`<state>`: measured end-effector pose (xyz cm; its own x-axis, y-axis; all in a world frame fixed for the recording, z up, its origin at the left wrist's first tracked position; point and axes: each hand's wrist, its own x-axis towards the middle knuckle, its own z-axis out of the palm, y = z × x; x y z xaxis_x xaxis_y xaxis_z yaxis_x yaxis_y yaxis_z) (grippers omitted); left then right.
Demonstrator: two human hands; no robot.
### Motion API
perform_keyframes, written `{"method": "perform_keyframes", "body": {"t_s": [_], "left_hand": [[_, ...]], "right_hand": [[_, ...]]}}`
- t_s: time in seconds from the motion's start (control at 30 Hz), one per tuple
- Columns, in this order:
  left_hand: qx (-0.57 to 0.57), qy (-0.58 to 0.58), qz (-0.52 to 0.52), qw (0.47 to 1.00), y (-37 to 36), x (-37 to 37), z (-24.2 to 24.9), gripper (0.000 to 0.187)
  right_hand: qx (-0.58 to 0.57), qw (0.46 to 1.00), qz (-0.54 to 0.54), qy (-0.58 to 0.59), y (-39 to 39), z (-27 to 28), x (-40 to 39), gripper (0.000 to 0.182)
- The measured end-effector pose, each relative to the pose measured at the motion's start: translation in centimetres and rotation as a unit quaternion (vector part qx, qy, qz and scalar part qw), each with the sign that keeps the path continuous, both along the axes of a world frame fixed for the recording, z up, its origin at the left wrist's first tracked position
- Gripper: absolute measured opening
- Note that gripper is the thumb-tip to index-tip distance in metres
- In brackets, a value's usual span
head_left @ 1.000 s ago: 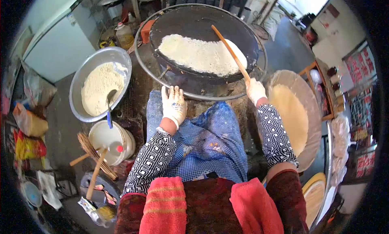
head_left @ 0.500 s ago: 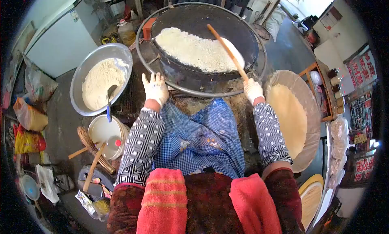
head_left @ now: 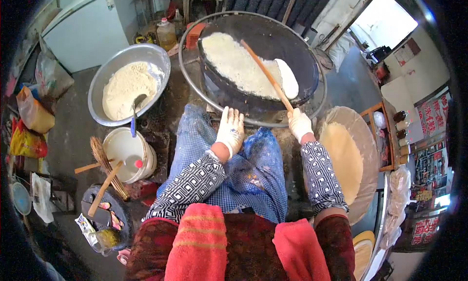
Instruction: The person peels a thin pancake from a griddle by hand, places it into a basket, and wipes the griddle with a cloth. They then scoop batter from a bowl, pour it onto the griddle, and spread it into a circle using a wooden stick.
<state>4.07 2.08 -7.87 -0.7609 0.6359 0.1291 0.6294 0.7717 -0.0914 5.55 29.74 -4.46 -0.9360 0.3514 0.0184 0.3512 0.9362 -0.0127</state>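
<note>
My right hand (head_left: 300,124), in a white glove, grips the lower end of a long wooden stick (head_left: 267,74) that reaches out over the round black griddle (head_left: 307,52). Pale, grainy batter (head_left: 231,62) covers a broad band of the griddle's left and middle. Beside the stick, at the right end of this band, lies a smooth, whiter patch (head_left: 287,79). My left hand (head_left: 230,131), also gloved, holds nothing. Its fingers stretch forward, their tips right at the metal ring (head_left: 195,88) around the griddle, with my blue checked apron (head_left: 261,178) below.
On the left stands a metal basin (head_left: 96,93) of pale batter or flour with a blue-handled ladle (head_left: 133,120). Below it are a white bucket (head_left: 146,159) and a straw brush (head_left: 105,164). Thin round flatbreads (head_left: 341,159) lie on a covered round tray at right.
My left hand has moved right and lower, from the ring's left side to in front of my apron. The stick has swung left across the batter, uncovering the white patch. The view has shifted slightly.
</note>
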Motion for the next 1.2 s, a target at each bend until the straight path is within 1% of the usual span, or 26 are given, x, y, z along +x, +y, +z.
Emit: {"method": "perform_keyframes", "body": {"t_s": [0.07, 0.1, 0.13, 0.2, 0.27, 0.3, 0.33, 0.4, 0.43, 0.47, 0.53, 0.6, 0.63, 0.67, 0.73, 0.77, 0.8, 0.87, 0.9, 0.93, 1.0, 1.03, 1.07, 1.13, 1.17, 1.2], "left_hand": [[-0.047, -0.008, -0.001, 0.999, -0.7, 0.1, 0.9, 0.057], [-0.06, 0.003, 0.005, 0.998, -0.9, -0.3, 0.7, 0.056], [-0.076, 0.01, 0.01, 0.997, -1.1, -0.3, 0.4, 0.056], [-0.041, -0.007, 0.015, 0.999, -1.6, -0.9, 0.0, 0.054], [-0.023, 0.003, 0.025, 0.999, -2.0, -1.7, -0.3, 0.053], [-0.024, -0.005, 0.035, 0.999, -2.2, -1.9, 0.3, 0.052], [-0.029, -0.015, 0.042, 0.999, -2.5, -1.8, 0.3, 0.05], [-0.025, -0.007, 0.051, 0.998, -2.9, -2.5, 0.7, 0.049], [-0.017, -0.017, 0.06, 0.998, -3.2, -2.7, 1.3, 0.049], [-0.008, -0.026, 0.07, 0.997, -3.6, -3.0, 1.7, 0.048], [-0.018, -0.012, 0.082, 0.996, -4.2, -3.9, 1.0, 0.047], [0.004, 0.014, 0.09, 0.996, -4.9, -4.7, 0.0, 0.049], [0.014, 0.009, 0.103, 0.995, -5.2, -4.9, 0.3, 0.049], [0.017, 0.003, 0.11, 0.994, -5.5, -5.1, 0.6, 0.048], [0.002, -0.005, 0.126, 0.992, -6.0, -5.7, 1.2, 0.047], [-0.02, -0.025, 0.138, 0.99, -6.2, -6.0, 1.8, 0.048], [-0.02, -0.027, 0.142, 0.989, -6.5, -6.4, 1.4, 0.048], [-0.016, -0.03, 0.15, 0.988, -6.9, -7.8, 0.8, 0.049], [-0.011, -0.021, 0.158, 0.987, -7.2, -8.2, 0.9, 0.048], [0.001, -0.03, 0.171, 0.985, -7.4, -8.6, 1.4, 0.047], [-0.01, -0.041, 0.195, 0.98, -7.7, -9.5, 1.9, 0.048], [0.011, -0.005, 0.21, 0.978, -7.8, -9.9, 1.6, 0.046], [0.012, -0.005, 0.217, 0.976, -8.0, -9.7, 1.3, 0.046], [0.041, -0.007, 0.204, 0.978, -7.6, -7.9, 3.7, 0.037], [0.063, -0.012, 0.167, 0.984, -6.7, -6.9, 4.2, 0.028], [0.145, -0.015, 0.102, 0.984, -5.9, -6.0, 3.3, 0.023]], "right_hand": [[-0.007, 0.996, -0.093, 0.009, 1.6, -0.3, -0.1, 0.035], [0.0, 0.994, -0.107, 0.019, 2.0, 0.0, -0.3, 0.037], [0.01, 0.996, -0.081, 0.044, 2.3, -0.1, -0.6, 0.036], [0.011, 0.996, -0.057, 0.068, 1.6, 0.1, -0.8, 0.036], [-0.005, 0.999, -0.045, 0.02, -1.1, 1.9, 0.2, 0.036], [0.024, 0.999, -0.021, 0.006, -0.6, 0.6, 0.6, 0.036], [0.027, 0.999, -0.019, -0.002, 0.4, -0.3, 0.9, 0.036], [0.04, 0.994, -0.084, 0.057, 3.0, -1.0, 0.0, 0.036], [0.049, 0.995, -0.054, 0.064, 3.2, -0.7, -0.5, 0.036], [0.035, 0.995, -0.053, 0.075, 3.1, -0.5, -0.8, 0.037], [-0.05, 0.996, -0.059, 0.035, 0.9, 1.0, -0.8, 0.038], [-0.009, 1.0, 0.02, 0.008, -1.6, 1.3, 0.9, 0.038], [0.016, 0.999, 0.038, -0.006, -0.9, -0.4, 1.3, 0.038], [0.019, 0.999, 0.038, -0.014, 0.7, -1.2, 1.7, 0.038], [0.025, 0.997, -0.046, 0.055, 3.5, -0.7, 1.0, 0.033], [0.029, 0.996, -0.052, 0.064, 3.9, -0.6, 0.7, 0.032], [0.029, 0.996, -0.048, 0.063, 3.4, -0.1, 0.8, 0.032], [0.044, 0.996, 0.001, 0.084, 2.1, 0.7, 1.1, 0.033], [0.043, 0.997, 0.005, 0.063, 1.7, 0.6, 1.4, 0.034], [0.037, 0.998, -0.009, 0.045, 2.3, 0.1, 1.7, 0.035], [0.057, 0.995, -0.05, 0.062, 2.9, 0.1, 1.8, 0.035], [0.058, 0.995, -0.042, 0.063, 2.6, 0.3, 1.5, 0.035], [0.034, 0.996, -0.03, 0.073, 2.1, 0.4, 1.5, 0.035], [0.01, 0.997, -0.001, 0.076, 0.0, 1.1, 1.5, 0.033], [0.01, 0.998, 0.028, 0.055, -1.8, 1.5, 2.3, 0.032], [0.011, 0.998, 0.055, 0.029, -3.0, 1.7, 2.8, 0.032]]}}
